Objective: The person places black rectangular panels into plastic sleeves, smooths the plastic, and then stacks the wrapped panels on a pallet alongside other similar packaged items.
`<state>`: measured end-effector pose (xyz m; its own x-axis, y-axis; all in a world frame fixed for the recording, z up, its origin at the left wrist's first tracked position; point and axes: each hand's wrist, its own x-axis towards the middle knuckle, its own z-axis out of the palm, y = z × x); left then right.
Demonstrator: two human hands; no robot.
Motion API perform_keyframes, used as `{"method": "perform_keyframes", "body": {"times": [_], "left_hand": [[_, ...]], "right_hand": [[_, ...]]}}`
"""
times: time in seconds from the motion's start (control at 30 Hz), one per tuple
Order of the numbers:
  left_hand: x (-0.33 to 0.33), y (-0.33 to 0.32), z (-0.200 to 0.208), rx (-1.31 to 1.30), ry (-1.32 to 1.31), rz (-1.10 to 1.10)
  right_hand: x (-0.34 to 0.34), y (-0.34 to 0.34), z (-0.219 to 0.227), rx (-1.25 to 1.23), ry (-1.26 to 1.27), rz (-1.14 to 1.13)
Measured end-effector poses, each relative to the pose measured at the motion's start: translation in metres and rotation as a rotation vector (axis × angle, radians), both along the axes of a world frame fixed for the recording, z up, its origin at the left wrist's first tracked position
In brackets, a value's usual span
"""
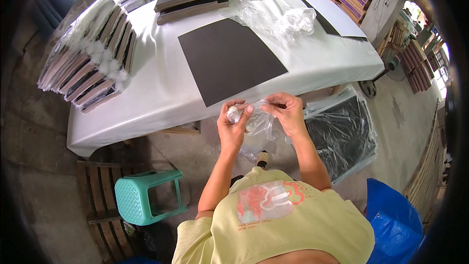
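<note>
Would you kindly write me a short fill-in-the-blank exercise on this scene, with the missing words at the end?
1. Of the left hand and the right hand, ____ hold the crumpled clear plastic.
2. The dark flat panel lies on a table whose cover is coloured ____.
3. The green stool stands on the person's ____ side.
4. The person's shirt is pale ____.

Missing words: both; white; left; yellow.
</note>
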<state>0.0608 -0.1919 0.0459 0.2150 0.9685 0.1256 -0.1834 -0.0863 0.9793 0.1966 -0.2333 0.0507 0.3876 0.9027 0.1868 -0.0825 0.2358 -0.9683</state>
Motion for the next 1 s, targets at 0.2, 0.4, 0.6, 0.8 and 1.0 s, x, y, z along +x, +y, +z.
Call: {"method": "perform_keyframes", "body": {"times": [0.2,0.4,0.6,0.8,1.0], "left_hand": [[0.005,0.012,-0.010,-0.057,-0.128,-0.086],[0.013,0.018,-0.009,-0.295,-0.364,-0.301],[0.008,0.026,-0.008,-0.226,-0.168,-0.520],[-0.014,0.036,-0.018,-0.341,0.089,-0.871],[-0.050,0.037,-0.006,0.109,-0.070,-0.785]], "right_hand": [[0.001,0.013,0.000,-0.017,0.033,0.148],[-0.004,0.028,0.008,-0.075,0.613,0.293],[0.026,0.042,0.006,-0.027,0.492,0.426],[0.039,0.053,0.022,-0.070,0.375,0.313],[0.121,0.057,0.003,-0.060,0.584,0.142]]}}
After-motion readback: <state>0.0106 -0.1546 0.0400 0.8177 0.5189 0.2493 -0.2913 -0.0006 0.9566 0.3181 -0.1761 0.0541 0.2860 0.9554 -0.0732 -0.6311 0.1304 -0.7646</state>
